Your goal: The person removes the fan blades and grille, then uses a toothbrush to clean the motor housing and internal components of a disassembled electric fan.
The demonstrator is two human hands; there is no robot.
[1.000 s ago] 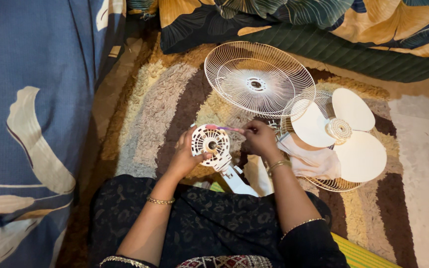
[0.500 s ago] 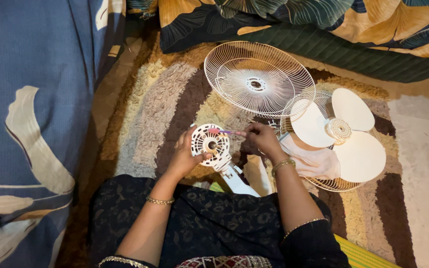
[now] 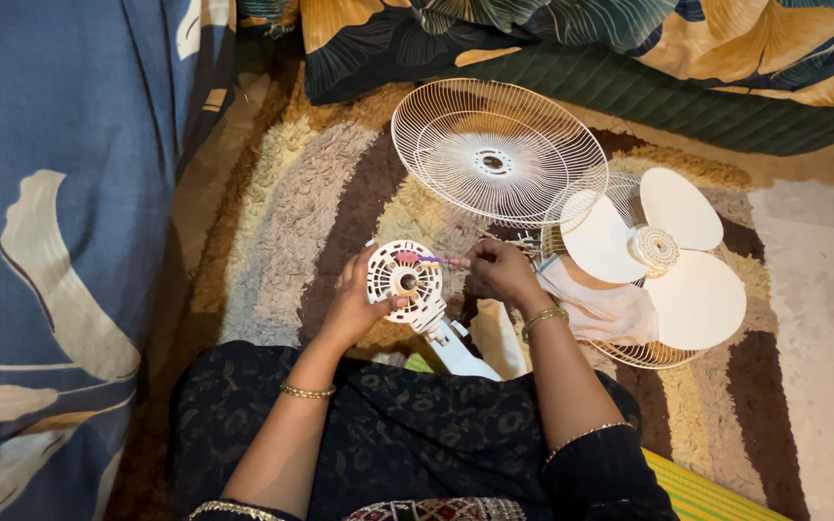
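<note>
The shaggy striped rug in browns, cream and tan [image 3: 311,207] covers the floor under everything. On it, well ahead of the hands, lies a round white wire fan guard [image 3: 499,152]; just beside that, to the right, a cream three-bladed plastic fan blade [image 3: 663,256] rests on a second wire guard.

Nearer the lap is the round white slotted plastic fan housing [image 3: 403,280], held upright on its white stem. The left hand [image 3: 357,307] is wrapped around its lower left rim, fingers closed behind, thumb on the face. It looks light and rigid, but the thin ribs between the slots seem likely to crack — the solid rim or the stem looks like the safer hold.

The right hand [image 3: 502,270] pinches closed on the end of a slim pink-and-purple brush-like tool [image 3: 433,259], its tip resting on the housing's upper face — a light tool needing only a fingertip grip.
</note>
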